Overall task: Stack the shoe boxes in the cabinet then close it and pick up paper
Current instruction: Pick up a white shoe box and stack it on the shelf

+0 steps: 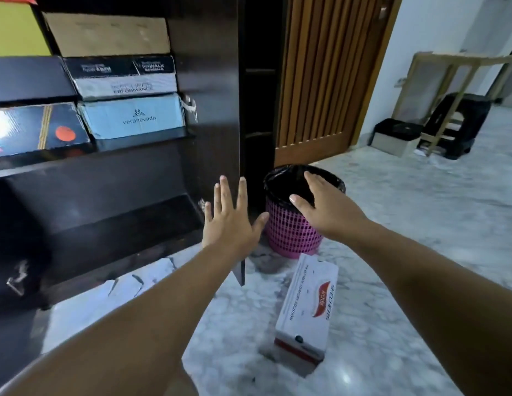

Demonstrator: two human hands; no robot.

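A dark brown cabinet (209,81) stands open at the left, its shelves tilted. On the upper shelf several shoe boxes are stacked: a pale blue box (132,117), a black and white box (120,77) on it, and a brown box (106,34) on top. To their left sit a black box (29,78) and a dark printed box (37,128). A white and red shoe box (306,304) lies on the marble floor. My left hand (232,218) is open, fingers spread, by the cabinet's side edge. My right hand (320,204) is open over the bin. No paper is visible.
A pink mesh waste bin (292,232) with a black liner stands beside the cabinet. Behind it is a slatted wooden door (326,75). At the far right are a small box (394,135), a black stool (457,124) and a wooden frame (454,70).
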